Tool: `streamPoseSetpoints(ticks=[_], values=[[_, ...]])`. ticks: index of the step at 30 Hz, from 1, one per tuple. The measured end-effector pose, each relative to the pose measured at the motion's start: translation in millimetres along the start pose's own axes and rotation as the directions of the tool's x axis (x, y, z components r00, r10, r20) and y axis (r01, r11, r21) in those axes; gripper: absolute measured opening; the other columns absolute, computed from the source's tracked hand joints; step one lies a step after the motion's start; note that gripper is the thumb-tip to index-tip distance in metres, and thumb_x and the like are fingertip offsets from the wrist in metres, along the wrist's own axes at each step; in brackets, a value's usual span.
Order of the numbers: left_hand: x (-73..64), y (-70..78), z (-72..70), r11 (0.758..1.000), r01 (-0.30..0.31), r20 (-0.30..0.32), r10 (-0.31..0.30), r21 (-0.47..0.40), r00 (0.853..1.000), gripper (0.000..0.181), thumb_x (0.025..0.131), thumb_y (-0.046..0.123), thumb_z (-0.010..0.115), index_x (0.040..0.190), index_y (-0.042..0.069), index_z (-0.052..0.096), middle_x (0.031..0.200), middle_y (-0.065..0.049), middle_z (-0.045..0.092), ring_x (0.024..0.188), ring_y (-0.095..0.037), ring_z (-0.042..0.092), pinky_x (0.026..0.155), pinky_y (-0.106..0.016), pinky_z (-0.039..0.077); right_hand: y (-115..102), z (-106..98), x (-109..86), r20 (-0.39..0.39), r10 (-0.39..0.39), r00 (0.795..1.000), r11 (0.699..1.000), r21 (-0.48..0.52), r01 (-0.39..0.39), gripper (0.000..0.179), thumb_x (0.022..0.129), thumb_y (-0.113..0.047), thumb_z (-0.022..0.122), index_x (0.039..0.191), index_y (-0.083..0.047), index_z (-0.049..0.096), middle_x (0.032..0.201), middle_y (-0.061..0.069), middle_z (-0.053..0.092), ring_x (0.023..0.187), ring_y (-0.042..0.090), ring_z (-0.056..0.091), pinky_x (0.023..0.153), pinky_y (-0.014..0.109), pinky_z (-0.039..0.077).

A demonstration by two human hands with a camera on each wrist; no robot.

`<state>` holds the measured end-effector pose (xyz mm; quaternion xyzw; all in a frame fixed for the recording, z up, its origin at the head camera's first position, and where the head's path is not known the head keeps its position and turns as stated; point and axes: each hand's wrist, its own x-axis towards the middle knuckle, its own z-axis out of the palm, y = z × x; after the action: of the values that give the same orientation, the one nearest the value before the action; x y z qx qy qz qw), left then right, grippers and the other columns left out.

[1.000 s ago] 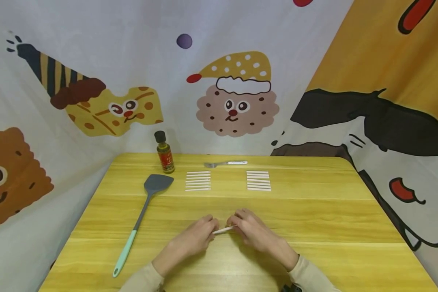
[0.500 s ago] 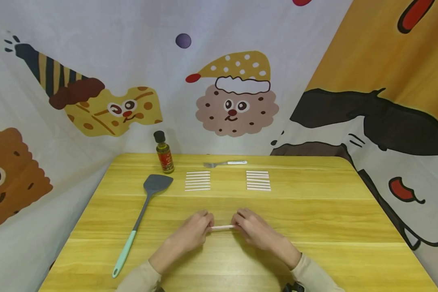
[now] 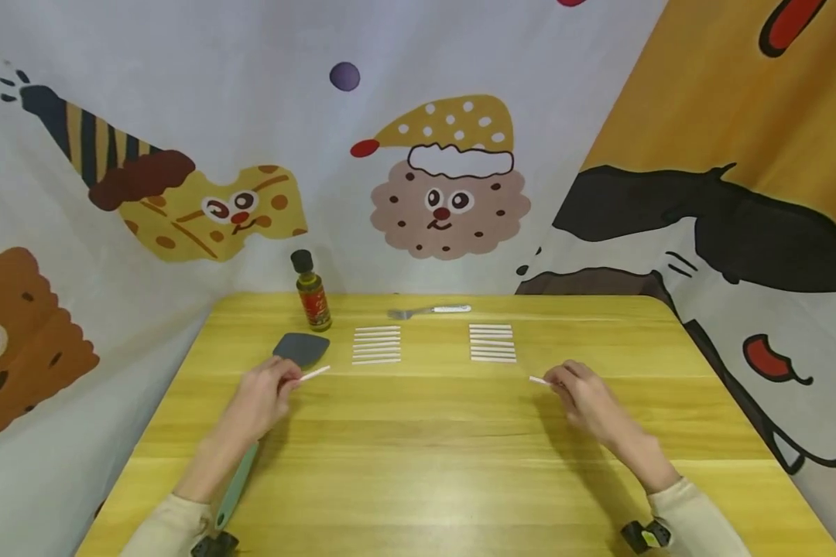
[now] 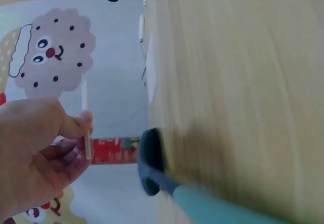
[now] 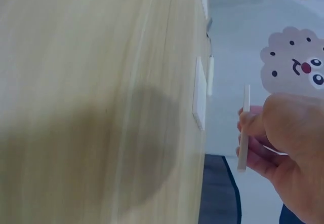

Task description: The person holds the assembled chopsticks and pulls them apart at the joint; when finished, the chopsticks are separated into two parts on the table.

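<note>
My left hand point(image 3: 256, 396) pinches a thin white stick point(image 3: 316, 373) between thumb and fingers, above the shaft of a spatula point(image 3: 302, 350). In the left wrist view this stick point(image 4: 85, 100) points past the fingertips, clear of the table. My right hand point(image 3: 592, 402) pinches another white stick point(image 3: 538, 380), raised over the table at right; the right wrist view shows this stick point(image 5: 246, 100) too. Between the hands lie a left row of white sticks point(image 3: 377, 346) and a right row of white sticks point(image 3: 492, 343), each stick lying sideways.
A small bottle with a black cap and red label point(image 3: 313, 302) stands at the back left. A fork with a white handle point(image 3: 451, 309) lies behind the rows. The spatula's green handle point(image 3: 237, 487) reaches toward the front left. A printed cloth point(image 3: 418, 46) hangs behind the table.
Both hands held one white stick between them near the front middle. They have since moved apart and forward, left and right, each now with a separate stick. The rows look unchanged.
</note>
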<state>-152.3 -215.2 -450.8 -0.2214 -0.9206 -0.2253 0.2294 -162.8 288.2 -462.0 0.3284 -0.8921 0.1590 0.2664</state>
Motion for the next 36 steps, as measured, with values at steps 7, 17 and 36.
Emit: streamPoseSetpoints(ticks=[7,17,36], values=[[19.5,9.6,26.1,0.998,0.03,0.157,-0.02,-0.06,0.987,0.011,0.085,-0.003,0.077,0.088,0.005,0.069,0.081,-0.003,0.062,0.071,-0.012,0.059,0.059,-0.026,0.053,0.6,18.9,8.0,0.067,-0.018,0.998,0.999,0.037,0.016,0.022,0.08,0.011,0.077,0.096,-0.003,0.072,0.086,0.006,0.065,0.076,0.018,0.062,0.063,0.033,0.056],[51.0,11.1,70.3,0.996,0.057,0.283,-0.037,-0.065,0.958,0.006,0.089,0.003,0.075,0.092,0.006,0.071,0.085,-0.004,0.063,0.075,-0.016,0.059,0.065,-0.032,0.051,8.1,54.0,25.9,0.086,0.026,0.996,0.999,0.03,-0.029,0.014,0.08,0.003,0.081,0.09,-0.005,0.073,0.084,0.006,0.068,0.076,0.02,0.066,0.067,0.036,0.058],[59.7,13.7,98.0,0.993,0.05,0.345,-0.011,-0.105,0.939,0.014,0.09,-0.008,0.067,0.093,0.005,0.072,0.093,-0.01,0.068,0.089,-0.024,0.067,0.079,-0.036,0.058,7.6,82.8,39.8,0.122,0.077,0.989,0.997,0.007,-0.078,0.011,0.083,-0.001,0.079,0.091,-0.009,0.076,0.091,0.007,0.071,0.084,0.023,0.068,0.072,0.037,0.06]])
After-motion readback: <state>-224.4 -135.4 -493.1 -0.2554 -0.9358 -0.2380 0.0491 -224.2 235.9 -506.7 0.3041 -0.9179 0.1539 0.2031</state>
